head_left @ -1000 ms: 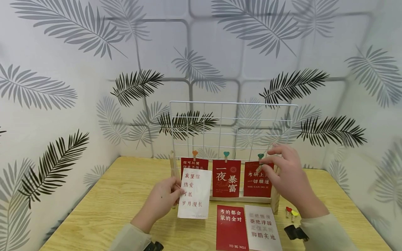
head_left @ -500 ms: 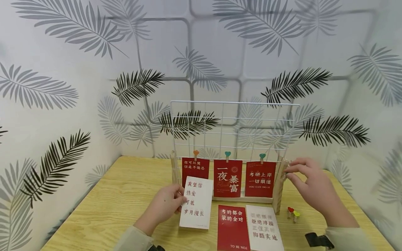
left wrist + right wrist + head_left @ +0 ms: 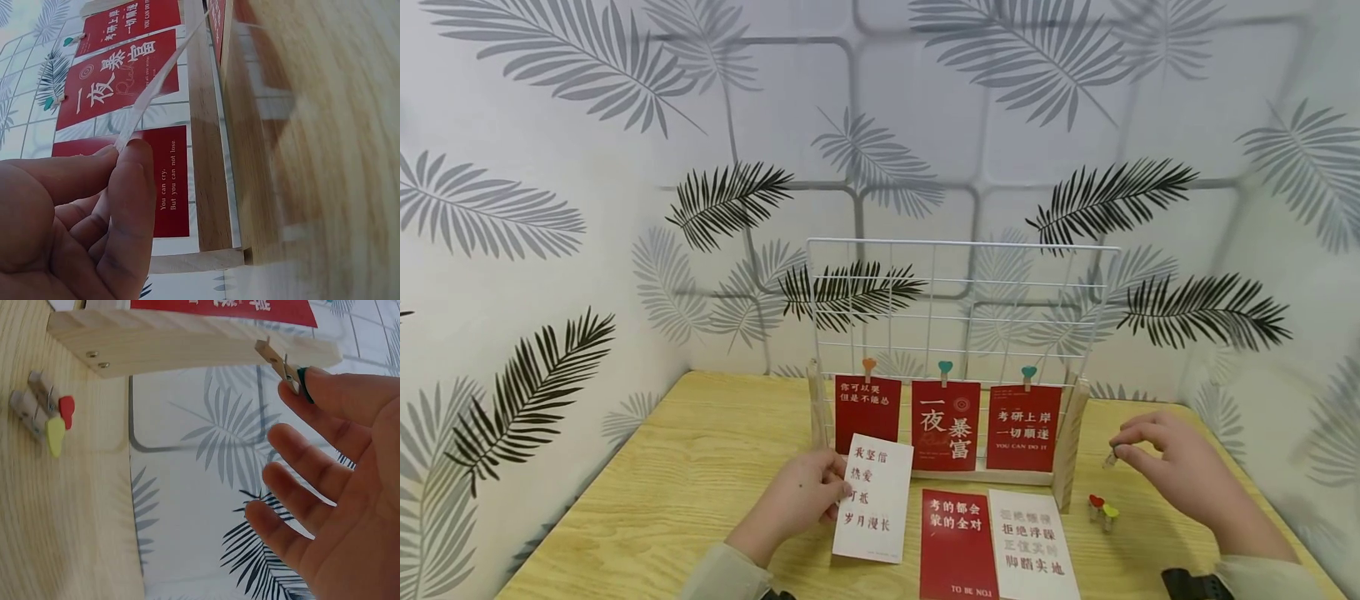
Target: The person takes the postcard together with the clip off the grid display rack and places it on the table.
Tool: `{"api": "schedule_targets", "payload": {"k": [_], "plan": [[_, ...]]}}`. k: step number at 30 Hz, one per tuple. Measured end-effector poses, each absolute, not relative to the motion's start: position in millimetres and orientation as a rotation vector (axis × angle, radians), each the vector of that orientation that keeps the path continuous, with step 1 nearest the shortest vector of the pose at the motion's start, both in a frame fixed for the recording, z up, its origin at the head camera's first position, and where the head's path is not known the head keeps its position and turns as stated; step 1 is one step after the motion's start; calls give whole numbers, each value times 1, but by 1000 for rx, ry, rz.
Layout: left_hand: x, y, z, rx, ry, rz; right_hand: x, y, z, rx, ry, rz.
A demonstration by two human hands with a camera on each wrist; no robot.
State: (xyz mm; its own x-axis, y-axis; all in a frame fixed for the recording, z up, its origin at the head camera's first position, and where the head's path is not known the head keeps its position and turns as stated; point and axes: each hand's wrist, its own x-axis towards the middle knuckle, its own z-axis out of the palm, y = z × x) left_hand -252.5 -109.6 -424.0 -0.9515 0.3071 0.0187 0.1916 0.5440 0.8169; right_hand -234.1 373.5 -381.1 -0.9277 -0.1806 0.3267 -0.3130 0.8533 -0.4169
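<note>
My left hand [image 3: 801, 493] pinches the left edge of a white card [image 3: 874, 518] with red writing, tilted in front of a wire grid rack [image 3: 1070, 450] with wooden sides. In the left wrist view the card [image 3: 150, 94] shows nearly edge-on between thumb and finger. To the right of the rack, my right hand [image 3: 1183, 471] pinches a small wooden clothespin [image 3: 278, 365] with a dark green top between thumb and index finger; its other fingers are spread. Three red cards, such as the middle one [image 3: 945, 427], hang on the grid from heart-topped clothespins.
A red card [image 3: 957, 546] and another white card [image 3: 1036, 554] lie side by side on the wooden table [image 3: 700, 467]. Two clothespins, one red-topped [image 3: 1096, 502] and one yellow-topped [image 3: 1109, 514], lie right of them. A patterned wall covering [image 3: 902, 125] stands behind.
My right hand has moved from the rightmost hanging card, right and down past the rack's side, with the clothespin. My left hand has lowered the white card, uncovering more of the left red card.
</note>
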Motion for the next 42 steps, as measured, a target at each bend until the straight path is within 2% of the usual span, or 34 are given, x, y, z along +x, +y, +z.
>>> {"api": "schedule_targets", "payload": {"k": [25,42], "plan": [[-254,-108,-437,403,2663,1237,-241,404,-419,274,-3109,855],[-254,-110,-442,384,2671,1183,-241,418,-440,350,-3136,996]]}}
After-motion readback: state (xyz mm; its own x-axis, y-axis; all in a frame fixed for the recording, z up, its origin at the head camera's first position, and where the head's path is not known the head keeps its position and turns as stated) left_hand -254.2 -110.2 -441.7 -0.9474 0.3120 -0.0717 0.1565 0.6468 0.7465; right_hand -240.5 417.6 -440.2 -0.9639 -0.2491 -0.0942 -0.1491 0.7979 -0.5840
